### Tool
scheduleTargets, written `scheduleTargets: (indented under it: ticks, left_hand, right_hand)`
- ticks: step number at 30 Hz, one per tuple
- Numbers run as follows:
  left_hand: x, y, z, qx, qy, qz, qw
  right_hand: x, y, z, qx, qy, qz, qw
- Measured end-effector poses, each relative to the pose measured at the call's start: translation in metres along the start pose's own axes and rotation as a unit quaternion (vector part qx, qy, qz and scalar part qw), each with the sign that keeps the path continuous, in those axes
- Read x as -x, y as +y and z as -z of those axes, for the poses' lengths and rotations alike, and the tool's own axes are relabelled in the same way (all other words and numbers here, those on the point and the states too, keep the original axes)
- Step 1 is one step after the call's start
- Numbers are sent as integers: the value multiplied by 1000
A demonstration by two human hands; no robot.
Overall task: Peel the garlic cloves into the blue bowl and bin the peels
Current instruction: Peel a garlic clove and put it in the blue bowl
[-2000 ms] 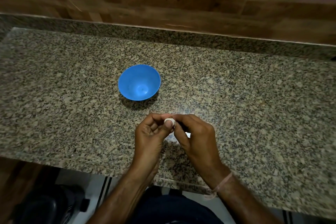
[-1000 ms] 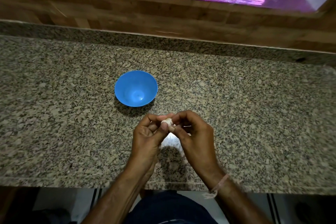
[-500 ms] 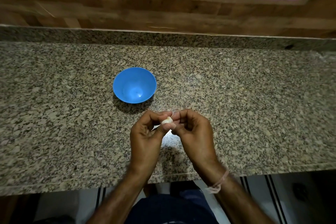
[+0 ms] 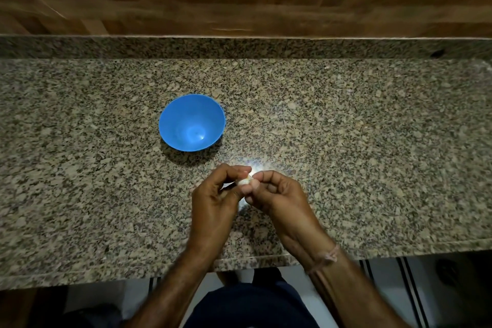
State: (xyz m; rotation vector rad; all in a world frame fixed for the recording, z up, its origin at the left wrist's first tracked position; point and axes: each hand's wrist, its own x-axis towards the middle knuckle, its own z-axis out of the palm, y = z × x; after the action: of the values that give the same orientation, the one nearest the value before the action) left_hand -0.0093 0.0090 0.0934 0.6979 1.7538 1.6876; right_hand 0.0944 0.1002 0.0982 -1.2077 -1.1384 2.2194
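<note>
Little has changed in the last moments: the left hand (image 4: 213,200) and the right hand (image 4: 279,194) still pinch one garlic clove (image 4: 245,180) between their fingertips, just in front of the blue bowl (image 4: 178,117). The bowl is still empty, so I judge this clove is not yet peeled.
</note>
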Motion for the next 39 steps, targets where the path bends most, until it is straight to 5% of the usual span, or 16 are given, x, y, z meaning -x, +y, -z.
scheduleTargets:
  ticks: [14,19,23,27,30,35,39]
  left_hand:
    - [-11,-37,-20,-135,-16,-2,991]
    - [-20,-52,-21,-197,-16,-17,980]
    - [-37,-76,-17,-285,-22,-11,958]
    - [-55,-103,-11,-388,-65,-73,916]
    - [-52,-108,-10,-393,-55,-65,916]
    - [-12,-118,-10,-379,46,5,924]
    - [-3,-128,-6,-382,38,20,923]
  right_hand:
    - [-34,14,26,7,13,-88,996]
    - [-49,22,39,113,33,-31,993]
    - [-65,39,54,305,72,32,949]
    - [-73,52,54,458,35,72,885]
    - [-74,57,50,547,15,106,830]
    - [-77,56,51,566,42,99,817]
    - [-77,56,45,577,53,91,810]
